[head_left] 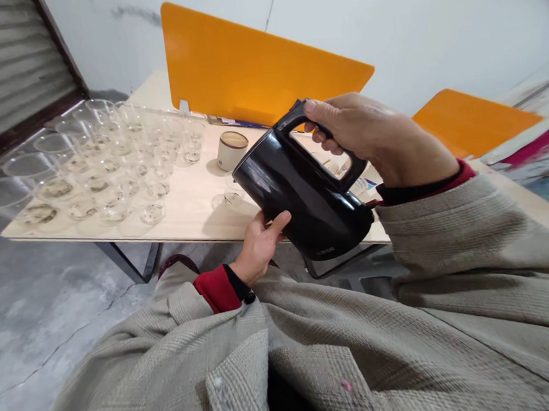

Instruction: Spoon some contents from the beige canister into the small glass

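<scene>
A black electric kettle [302,194] is tilted with its spout toward the left, above the near edge of a light wooden table [195,204]. My right hand [372,134] is wrapped round its handle, thumb on top. My left hand [258,247] rests against the kettle's lower side, thumb pressed on the body. A clear glass [230,196] stands on the table just under the spout. Whether anything is pouring cannot be seen.
Several clear stemmed glasses [113,159] stand in rows on the table's left half. A cream jar with a wooden lid [231,149] sits behind the kettle. Orange divider panels [247,64] rise at the back. Grey concrete floor [52,306] lies to the left.
</scene>
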{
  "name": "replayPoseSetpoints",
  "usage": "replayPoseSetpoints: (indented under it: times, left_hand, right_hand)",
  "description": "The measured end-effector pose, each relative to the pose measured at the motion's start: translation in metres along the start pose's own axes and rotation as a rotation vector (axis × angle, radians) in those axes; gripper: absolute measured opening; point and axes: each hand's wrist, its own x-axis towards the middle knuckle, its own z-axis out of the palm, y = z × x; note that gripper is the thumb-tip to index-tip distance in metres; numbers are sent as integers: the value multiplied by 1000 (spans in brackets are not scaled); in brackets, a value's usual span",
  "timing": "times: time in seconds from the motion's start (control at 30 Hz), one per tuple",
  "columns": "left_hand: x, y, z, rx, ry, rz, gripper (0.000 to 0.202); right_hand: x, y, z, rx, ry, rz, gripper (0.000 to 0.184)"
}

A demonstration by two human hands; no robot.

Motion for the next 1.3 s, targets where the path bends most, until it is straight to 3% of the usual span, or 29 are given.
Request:
replayPoseSetpoints:
  times: [0.4,1.0,1.3]
  left_hand:
    - [1,0,0,-28,-1,-7,60]
    - [-2,2,2,-40,6,-19,59]
    - [4,-1,0,4,-13,23,62]
  right_hand:
    - [-12,-23,1,24,9,57,45]
    - [-11,-23,0,11,-6,34,45]
    - [-11,-10,0,81,4,17,47]
